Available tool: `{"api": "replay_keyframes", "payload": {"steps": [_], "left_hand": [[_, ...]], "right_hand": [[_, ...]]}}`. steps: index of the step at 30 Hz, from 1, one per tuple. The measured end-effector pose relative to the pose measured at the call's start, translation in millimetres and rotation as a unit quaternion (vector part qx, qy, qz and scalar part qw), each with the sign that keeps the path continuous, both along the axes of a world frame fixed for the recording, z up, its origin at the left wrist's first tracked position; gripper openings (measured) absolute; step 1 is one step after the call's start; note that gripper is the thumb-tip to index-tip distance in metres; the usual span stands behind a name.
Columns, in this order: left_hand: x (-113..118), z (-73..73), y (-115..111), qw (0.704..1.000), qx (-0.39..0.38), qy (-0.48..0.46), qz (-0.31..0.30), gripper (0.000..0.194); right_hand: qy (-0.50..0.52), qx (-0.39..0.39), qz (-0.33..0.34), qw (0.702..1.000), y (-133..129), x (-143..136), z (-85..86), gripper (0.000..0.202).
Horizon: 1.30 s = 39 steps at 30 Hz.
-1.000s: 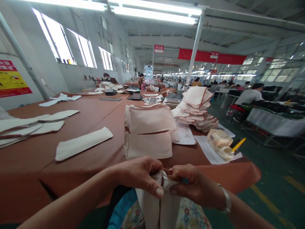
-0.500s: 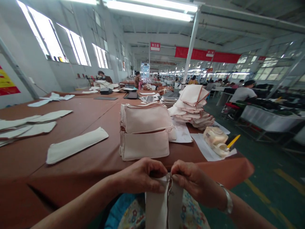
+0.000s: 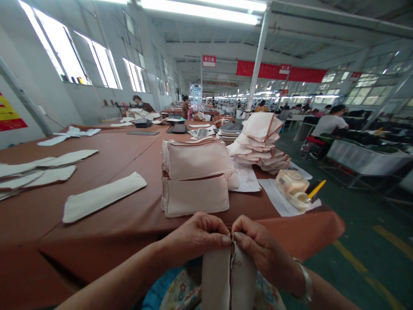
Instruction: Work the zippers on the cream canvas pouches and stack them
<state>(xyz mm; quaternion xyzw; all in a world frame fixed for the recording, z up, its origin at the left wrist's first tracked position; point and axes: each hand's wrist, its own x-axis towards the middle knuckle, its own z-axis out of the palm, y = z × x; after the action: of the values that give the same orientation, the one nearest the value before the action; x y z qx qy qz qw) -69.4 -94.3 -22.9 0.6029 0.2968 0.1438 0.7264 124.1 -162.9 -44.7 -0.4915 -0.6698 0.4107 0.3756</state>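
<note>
A cream fabric piece with a lengthwise seam down its middle hangs over my lap at the table's front edge. My left hand pinches its top end just left of the seam, thumb and fingers pressed together. On the other side of the seam, my right hand grips the same end, a bracelet on its wrist. The fingertips of both hands almost meet. Just beyond them, two stacked bundles of cream fabric pieces stand on the brown-covered table.
A single cream strip lies to the left, with more strips past it. Behind on the right rises an uneven fabric pile. A plastic container and a yellow-handled tool sit on paper near the right corner. Other people work farther off.
My left thumb has moved right and up, closer to the seam. The fabric piece has shifted slightly right, and both hands still pinch its top end.
</note>
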Motion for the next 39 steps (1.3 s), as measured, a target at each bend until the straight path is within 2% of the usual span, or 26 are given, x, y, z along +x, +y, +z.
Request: {"api": "replay_keyframes", "payload": {"steps": [4,8,12,15,18,21,23,25,27,29,34,39], "left_hand": [[2.6,0.3,-4.6,1.0,-0.009,-0.004,0.002,0.036],[4.4,1.4,-7.6,1.0,0.025,0.008,0.0,0.028],[2.7,-0.1,-7.9,0.997,0.065,0.044,0.019,0.029],[1.6,-2.0,-8.0,0.992,0.104,0.071,0.011,0.033],[2.6,-2.7,-8.9,0.984,0.153,0.094,-0.006,0.025],[3.7,-1.7,-10.4,0.953,0.277,0.124,-0.008,0.021],[2.7,-0.3,-11.3,0.914,0.381,0.138,-0.01,0.025],[0.2,1.7,-11.7,0.882,0.45,0.143,-0.004,0.026],[-2.7,4.1,-11.4,0.867,0.477,0.143,0.009,0.027],[-4.8,5.8,-10.7,0.864,0.482,0.141,0.019,0.026],[-1.5,1.6,-10.5,0.851,0.507,0.134,0.02,0.006],[5.5,-5.4,-14.9,0.809,0.564,0.167,0.021,0.014]], "right_hand": [[0.066,-0.038,0.019,0.997,-0.3,1.7,-1.3,0.038],[0.094,-0.057,0.033,0.993,0.9,-0.1,2.3,0.04],[0.145,-0.116,0.033,0.982,3.1,-0.3,4.6,0.039],[0.134,-0.108,0.024,0.985,2.4,2.0,3.5,0.037],[0.107,-0.092,0.016,0.99,0.3,3.3,0.3,0.032],[0.106,-0.099,-0.009,0.989,-0.5,2.9,-2.8,0.027],[0.12,-0.114,-0.02,0.986,-0.3,2.7,-3.8,0.024],[0.145,-0.138,-0.023,0.98,-0.1,2.8,-3.5,0.023],[0.159,-0.155,-0.03,0.975,-0.4,3.1,-2.1,0.023],[0.163,-0.163,-0.037,0.972,-0.9,2.6,0.0,0.024],[0.165,-0.165,-0.047,0.971,-1.5,-1.1,2.6,0.022],[0.147,-0.152,-0.043,0.976,-1.5,-0.9,-1.1,0.022]]}}
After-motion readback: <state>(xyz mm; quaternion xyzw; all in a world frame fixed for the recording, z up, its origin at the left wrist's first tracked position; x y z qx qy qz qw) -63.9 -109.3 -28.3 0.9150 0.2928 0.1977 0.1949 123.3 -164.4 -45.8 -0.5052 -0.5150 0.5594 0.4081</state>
